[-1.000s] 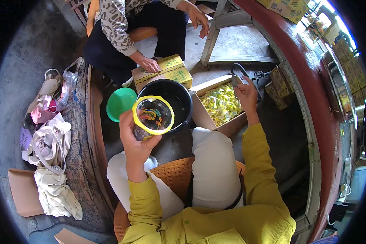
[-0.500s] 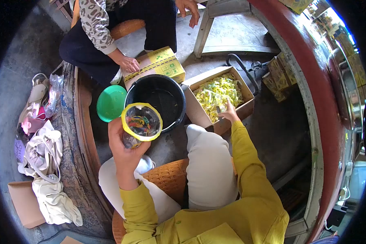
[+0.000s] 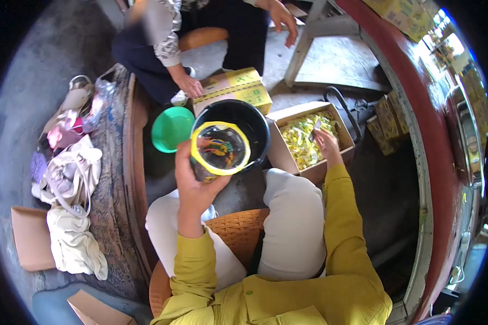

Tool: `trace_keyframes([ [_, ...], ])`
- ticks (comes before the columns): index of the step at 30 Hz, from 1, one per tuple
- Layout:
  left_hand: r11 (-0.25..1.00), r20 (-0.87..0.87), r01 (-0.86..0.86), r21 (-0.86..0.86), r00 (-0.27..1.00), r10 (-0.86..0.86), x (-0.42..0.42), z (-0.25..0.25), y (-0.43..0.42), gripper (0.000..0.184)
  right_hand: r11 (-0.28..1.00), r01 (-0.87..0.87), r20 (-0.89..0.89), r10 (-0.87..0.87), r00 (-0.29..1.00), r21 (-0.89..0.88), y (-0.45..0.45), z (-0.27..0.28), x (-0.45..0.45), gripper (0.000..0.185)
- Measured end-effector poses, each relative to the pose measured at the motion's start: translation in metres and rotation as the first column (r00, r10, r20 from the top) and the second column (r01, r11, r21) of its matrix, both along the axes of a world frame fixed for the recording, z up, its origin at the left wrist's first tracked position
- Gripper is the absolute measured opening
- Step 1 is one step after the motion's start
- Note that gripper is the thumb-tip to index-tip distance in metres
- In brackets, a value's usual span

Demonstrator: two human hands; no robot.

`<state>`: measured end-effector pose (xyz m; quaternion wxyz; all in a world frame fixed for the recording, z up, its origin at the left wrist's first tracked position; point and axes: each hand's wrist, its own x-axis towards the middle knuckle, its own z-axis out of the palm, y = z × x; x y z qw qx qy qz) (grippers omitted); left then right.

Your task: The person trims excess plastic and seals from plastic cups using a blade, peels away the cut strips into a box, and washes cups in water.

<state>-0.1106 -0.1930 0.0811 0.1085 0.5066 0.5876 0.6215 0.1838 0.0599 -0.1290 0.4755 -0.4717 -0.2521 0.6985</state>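
A clear jar with a yellow rim (image 3: pixel 220 148) is held upright in my left hand (image 3: pixel 195 187), and small colourful pieces show inside it. Behind the jar stands a black bucket (image 3: pixel 259 130). To the right, a cardboard box (image 3: pixel 281 157) holds many yellow wrapped packets (image 3: pixel 303 143). Over the right part of that box is my right hand (image 3: pixel 327 143), its fingers closed around a small greyish item (image 3: pixel 316 125) that I cannot make out.
A green basin (image 3: pixel 172 130) sits left of the bucket. Across from me, a co-worker's hand (image 3: pixel 190 86) rests at a taped yellow carton (image 3: pixel 238 86). Bags (image 3: pixel 70 179) lie on the left bench; a red-edged table (image 3: pixel 434 141) curves along the right.
My right hand first went down to the packets and is now slightly raised over the box with the greyish item. The view has shifted; my left hand still holds the jar.
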Motion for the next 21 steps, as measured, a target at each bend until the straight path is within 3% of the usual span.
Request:
trace_keyframes([
  [2, 0.999, 0.069, 0.047, 0.022, 0.996, -0.048, -0.002, 0.012, -0.007, 0.064, 0.984, -0.131, 0.082, 0.121, 0.989, 0.123, -0.015, 0.091, -0.057, 0.042],
  [4, 0.994, 0.097, 0.063, 0.084, 0.993, -0.071, -0.006, 0.016, -0.012, 0.064, 0.885, -0.330, 0.228, 0.265, 0.937, 0.329, -0.018, 0.130, -0.093, 0.042],
  [6, 0.986, 0.099, 0.081, 0.146, 0.990, -0.096, -0.011, 0.021, -0.017, 0.064, 0.713, -0.371, 0.310, 0.223, 0.924, 0.595, -0.048, 0.188, -0.135, 0.030],
  [7, 0.978, 0.144, 0.108, 0.178, 0.980, -0.134, -0.013, 0.020, -0.020, 0.064, 0.645, -0.351, 0.258, 0.239, 0.936, 0.679, -0.069, 0.222, -0.152, 0.027],
  [10, 0.975, 0.202, 0.119, 0.190, 0.967, -0.157, -0.015, 0.032, -0.030, 0.066, 0.519, -0.277, 0.200, 0.200, 0.959, 0.809, -0.130, 0.282, -0.183, 0.021],
  [14, 0.938, 0.185, 0.047, 0.344, 0.976, -0.117, -0.018, 0.038, -0.034, 0.067, 0.341, -0.201, 0.221, -0.022, 0.975, 0.918, -0.187, 0.306, -0.200, 0.016],
  [15, 0.966, 0.109, -0.010, 0.257, 0.994, -0.019, -0.019, 0.039, -0.041, 0.068, 0.309, -0.205, 0.236, -0.066, 0.969, 0.929, -0.200, 0.306, -0.199, 0.016],
  [17, 0.960, 0.148, -0.079, 0.267, 0.988, 0.040, -0.015, 0.043, -0.044, 0.072, 0.205, -0.183, 0.220, -0.176, 0.959, 0.962, -0.217, 0.300, -0.202, 0.017],
  [19, 0.964, 0.257, -0.095, 0.248, 0.966, 0.029, -0.009, 0.050, -0.048, 0.081, 0.209, -0.152, 0.184, -0.142, 0.973, 0.966, -0.227, 0.299, -0.205, 0.018],
  [21, 0.959, 0.237, -0.082, 0.271, 0.971, 0.016, -0.004, 0.054, -0.052, 0.085, 0.227, -0.132, 0.163, -0.123, 0.979, 0.965, -0.231, 0.298, -0.208, 0.021],
])
